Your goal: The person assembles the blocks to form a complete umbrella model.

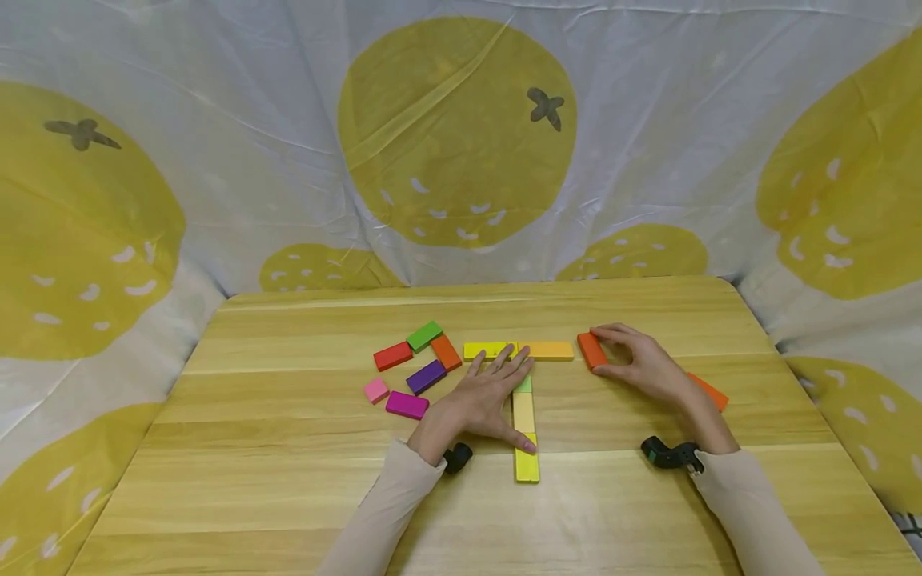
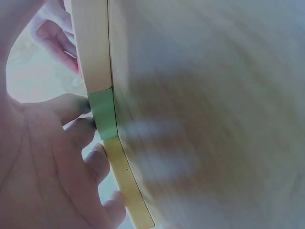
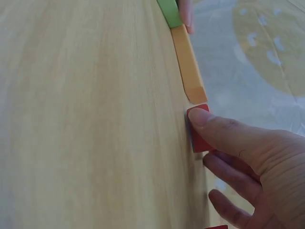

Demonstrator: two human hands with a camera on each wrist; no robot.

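My right hand (image 1: pixel 644 368) pinches an orange-red block (image 1: pixel 591 351) between thumb and fingers, beside the right end of a light orange block (image 1: pixel 547 351). In the right wrist view the thumb lies on this red-looking block (image 3: pixel 200 136). With fingers spread, my left hand (image 1: pixel 481 404) rests over a T-shaped layout of blocks. Its fingertips touch the top row, near the yellow block (image 1: pixel 484 350); the thumb is on the lower yellow block (image 1: pixel 527 468). A cream block (image 1: pixel 523 412) and a partly covered light green block (image 1: pixel 523 385) make up the rest of the stem.
Left of the layout lie a red block (image 1: pixel 393 356), a green block (image 1: pixel 424 336), an orange block (image 1: pixel 446 352), a purple block (image 1: pixel 426 377), a magenta block (image 1: pixel 406 405) and a small pink block (image 1: pixel 375 390). Another orange block (image 1: pixel 709 391) is partly behind my right wrist.
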